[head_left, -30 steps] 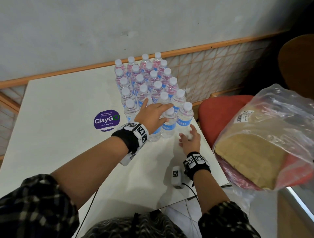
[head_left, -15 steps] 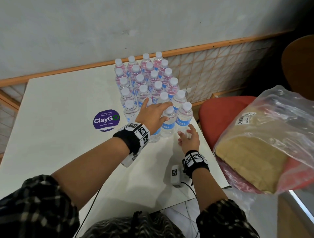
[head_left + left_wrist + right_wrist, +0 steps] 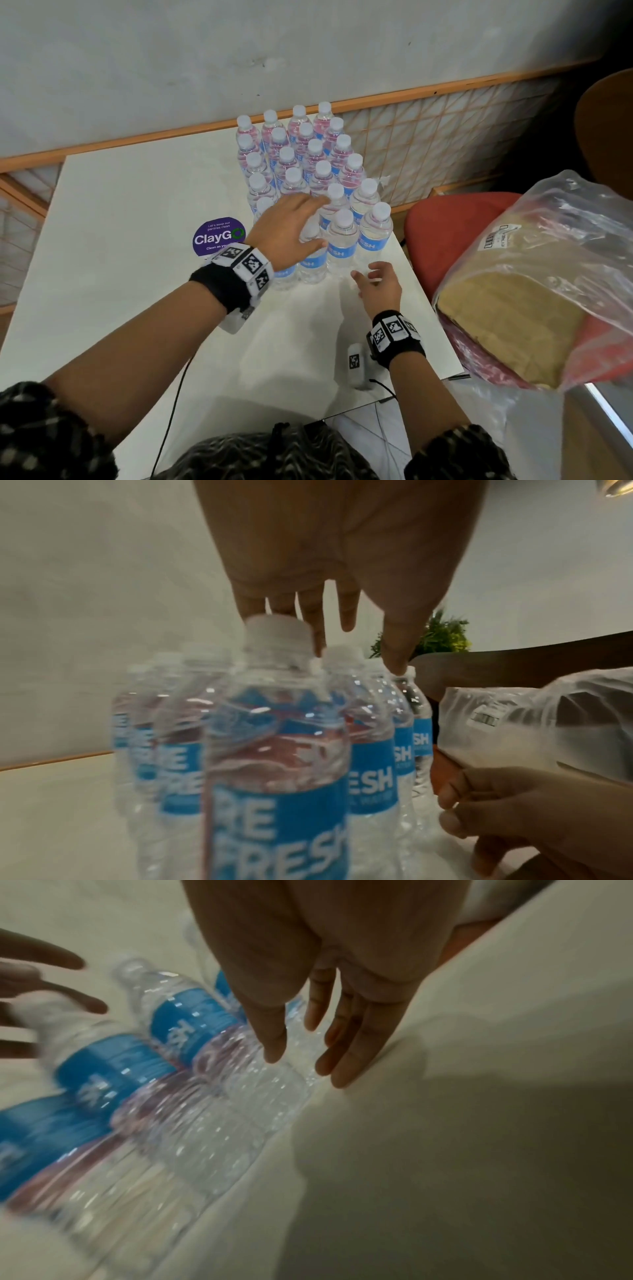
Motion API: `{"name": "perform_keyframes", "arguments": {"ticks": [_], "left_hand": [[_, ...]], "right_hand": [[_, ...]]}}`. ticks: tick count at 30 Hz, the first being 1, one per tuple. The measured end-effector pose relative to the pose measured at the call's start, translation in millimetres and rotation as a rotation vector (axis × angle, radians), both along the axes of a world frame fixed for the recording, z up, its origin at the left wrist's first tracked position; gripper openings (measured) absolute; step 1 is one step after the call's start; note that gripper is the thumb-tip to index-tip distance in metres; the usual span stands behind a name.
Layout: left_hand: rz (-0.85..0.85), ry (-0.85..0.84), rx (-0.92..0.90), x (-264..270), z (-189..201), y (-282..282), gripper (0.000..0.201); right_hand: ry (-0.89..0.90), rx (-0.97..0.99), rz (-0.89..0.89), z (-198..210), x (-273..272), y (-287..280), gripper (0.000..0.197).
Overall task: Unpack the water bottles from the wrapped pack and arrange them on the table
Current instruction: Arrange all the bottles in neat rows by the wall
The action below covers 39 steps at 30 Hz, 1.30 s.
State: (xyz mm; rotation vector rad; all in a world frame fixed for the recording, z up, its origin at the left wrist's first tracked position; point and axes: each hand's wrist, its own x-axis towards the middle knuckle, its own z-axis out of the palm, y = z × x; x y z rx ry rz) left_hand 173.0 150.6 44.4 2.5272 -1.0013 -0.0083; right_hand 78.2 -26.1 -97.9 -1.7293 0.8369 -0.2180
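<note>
The left hand [image 3: 342, 547] reaches over the water bottles [image 3: 274, 750], fingers straight and spread, holding nothing. The nearest bottle [image 3: 277, 791] stands upright with a white cap and a blue label. Behind it more bottles stand in rows on the table [image 3: 51, 818]. To the right of this nearest bottle is the right hand [image 3: 534, 818], and above that hand a clear plastic bag [image 3: 531, 723].

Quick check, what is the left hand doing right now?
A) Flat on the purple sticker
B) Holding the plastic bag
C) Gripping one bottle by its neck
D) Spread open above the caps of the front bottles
D: the left hand is spread with straight fingers above the caps of the front bottles, gripping none.
</note>
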Motion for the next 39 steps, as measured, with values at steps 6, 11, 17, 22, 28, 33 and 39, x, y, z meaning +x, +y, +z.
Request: {"name": "perform_keyframes", "arguments": {"ticks": [6,11,17,22,28,33,39], "left_hand": [[0.072,0.152,0.191,4.9,-14.8,27.9,0.063],[0.113,0.166,0.126,-1.4,-19.7,30.3,0.059],[0.189,0.241,0.155,-7.9,-18.9,49.5,0.079],[0.234,0.309,0.09,-12.6,-14.6,50.2,0.069],[0.252,0.303,0.079,-17.6,-12.3,48.8,0.064],[0.201,0.029,0.07,-22.1,10.3,31.9,0.07],[0.046,-0.002,0.192,-8.3,35.8,-30.4,0.056]], "right_hand": [[0.135,-0.099,0.373,23.8,3.6,36.0,0.048],[0.175,-0.139,0.364,35.2,14.0,59.1,0.058],[0.206,-0.139,0.349,38.9,13.5,63.2,0.058],[0.122,-0.237,0.259,60.2,10.1,44.9,0.027],[-0.006,-0.31,0.195,98.8,7.5,27.8,0.018],[-0.246,-0.51,0.118,128.7,6.2,7.4,0.017],[-0.033,-0.569,0.253,144.5,24.5,-34.3,0.052]]}}
